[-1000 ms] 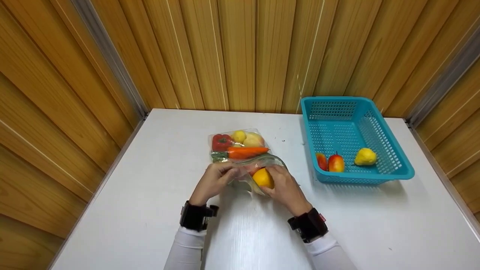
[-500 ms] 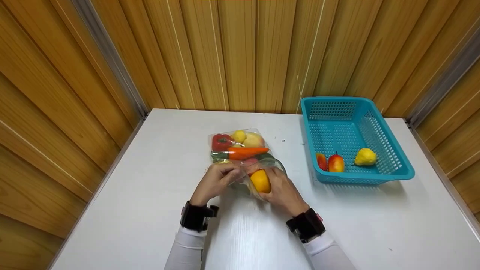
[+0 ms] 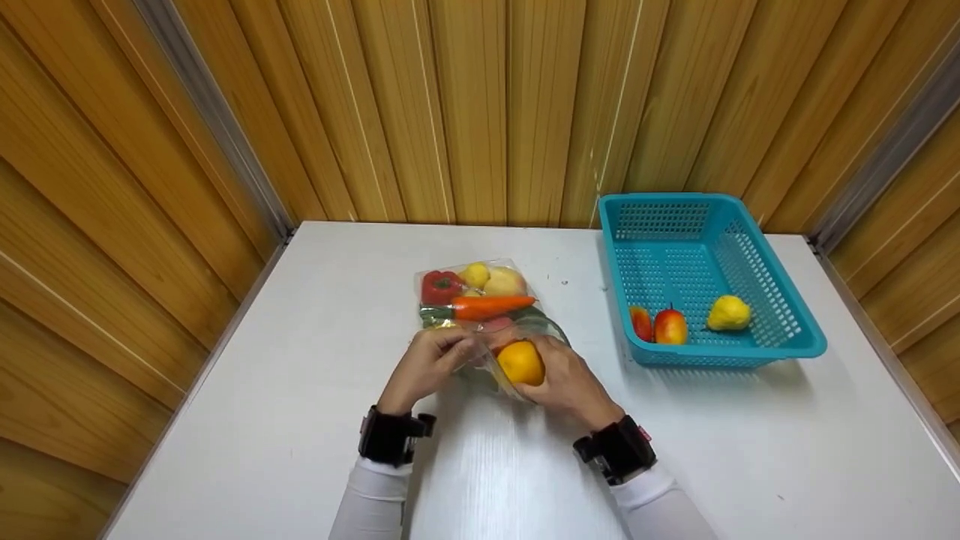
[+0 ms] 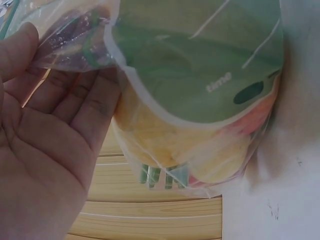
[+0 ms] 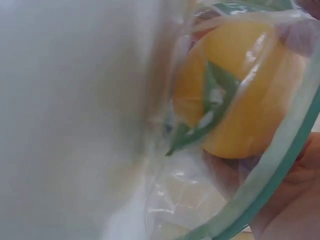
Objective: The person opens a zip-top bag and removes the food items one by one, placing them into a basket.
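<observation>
Orange (image 3: 520, 364), in right hand's grip (image 3: 570, 381); clear bag (image 4: 195, 85), left hand (image 3: 424, 367) pinching its edge, best held wide.

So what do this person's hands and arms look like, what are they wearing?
Ungloved left hand and right hand. The left wrist strap and right wrist strap are chunky and black, each with a dark piece jutting inward; the right one shows a small red tag. The left sleeve and right sleeve are whitish.

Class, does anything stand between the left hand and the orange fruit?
Yes: film of the clear bag, just left of the orange fruit in the head view. The left hand pinches the bag.
</observation>
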`<state>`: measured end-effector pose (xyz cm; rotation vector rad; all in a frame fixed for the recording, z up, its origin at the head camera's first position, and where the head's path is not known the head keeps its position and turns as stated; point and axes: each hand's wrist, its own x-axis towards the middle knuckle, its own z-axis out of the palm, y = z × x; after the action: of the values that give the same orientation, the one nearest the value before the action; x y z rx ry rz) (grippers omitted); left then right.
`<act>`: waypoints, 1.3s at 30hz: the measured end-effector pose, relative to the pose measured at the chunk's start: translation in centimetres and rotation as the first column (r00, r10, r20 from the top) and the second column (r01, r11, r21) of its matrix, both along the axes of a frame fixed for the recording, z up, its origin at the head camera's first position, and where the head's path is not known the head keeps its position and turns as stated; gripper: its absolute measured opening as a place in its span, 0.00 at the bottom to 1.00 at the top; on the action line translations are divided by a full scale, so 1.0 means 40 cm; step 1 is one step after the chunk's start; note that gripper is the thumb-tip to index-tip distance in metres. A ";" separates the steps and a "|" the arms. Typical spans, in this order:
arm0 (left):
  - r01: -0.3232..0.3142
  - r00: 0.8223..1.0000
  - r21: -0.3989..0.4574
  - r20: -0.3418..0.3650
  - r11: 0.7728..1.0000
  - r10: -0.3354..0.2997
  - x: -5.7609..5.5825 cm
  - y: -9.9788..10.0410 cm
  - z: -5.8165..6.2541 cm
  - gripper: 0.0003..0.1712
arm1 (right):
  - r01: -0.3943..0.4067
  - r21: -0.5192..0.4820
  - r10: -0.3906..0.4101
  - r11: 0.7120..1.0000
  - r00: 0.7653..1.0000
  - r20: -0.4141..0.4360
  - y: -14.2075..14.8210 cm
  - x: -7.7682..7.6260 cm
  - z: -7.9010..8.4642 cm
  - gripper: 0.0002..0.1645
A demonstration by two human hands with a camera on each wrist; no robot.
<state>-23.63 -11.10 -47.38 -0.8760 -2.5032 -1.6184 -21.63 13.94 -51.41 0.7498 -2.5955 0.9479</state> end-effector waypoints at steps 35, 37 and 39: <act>-0.040 0.999 0.008 -0.013 0.999 0.040 0.002 -0.003 0.001 0.12 | 0.260 -0.236 -0.239 0.936 0.964 0.113 0.186 0.040 0.180 0.43; -0.038 0.999 0.009 -0.011 0.999 0.038 0.001 -0.003 0.001 0.12 | 0.283 -0.253 -0.264 0.925 0.958 0.107 0.203 0.037 0.180 0.42; -0.036 0.999 0.008 -0.009 0.999 0.037 0.002 -0.002 0.003 0.12 | 0.317 -0.261 -0.296 0.912 0.948 0.116 0.221 0.036 0.182 0.42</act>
<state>-23.56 -11.20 -47.28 -0.8301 -2.4897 -1.6081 -20.18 22.79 -44.13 0.2278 -2.4651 1.2176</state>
